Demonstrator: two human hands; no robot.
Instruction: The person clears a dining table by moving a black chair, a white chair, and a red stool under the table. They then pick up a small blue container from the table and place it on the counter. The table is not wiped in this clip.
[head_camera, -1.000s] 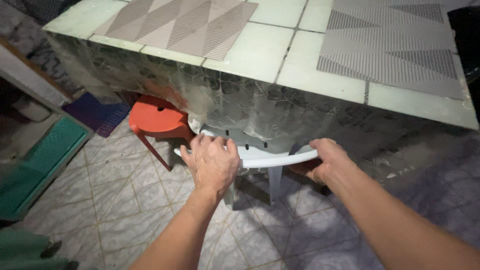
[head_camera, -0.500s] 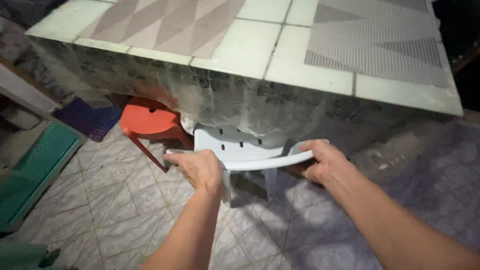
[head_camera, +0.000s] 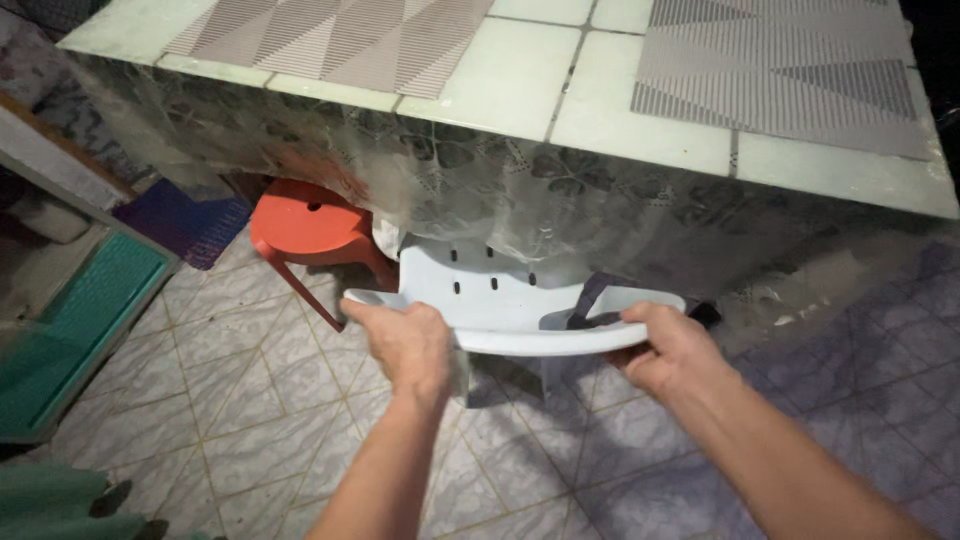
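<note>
1. The curved top edge of a pale blue plastic chair (head_camera: 500, 300) is gripped by both hands.
2. The left hand (head_camera: 405, 345) is closed around the chair's rim at its left end, fingers curled over the edge.
3. The right hand (head_camera: 670, 350) is closed on the rim at the right end, thumb laid on top.
4. The chair is held between the hands, its slotted back partly tucked under the table (head_camera: 520, 90) just beyond them.
5. A clear patterned plastic cover (head_camera: 560, 210) is hung down over the table's edge, just above the hands.
6. An orange stool (head_camera: 305, 228) is seen beyond the left hand, under the table.
7. A dark strap (head_camera: 590, 300), possibly fabric, is seen beside the right hand; the view there is dim.
8. Grey floor tiles (head_camera: 250, 400) are spread beneath both arms.
</note>
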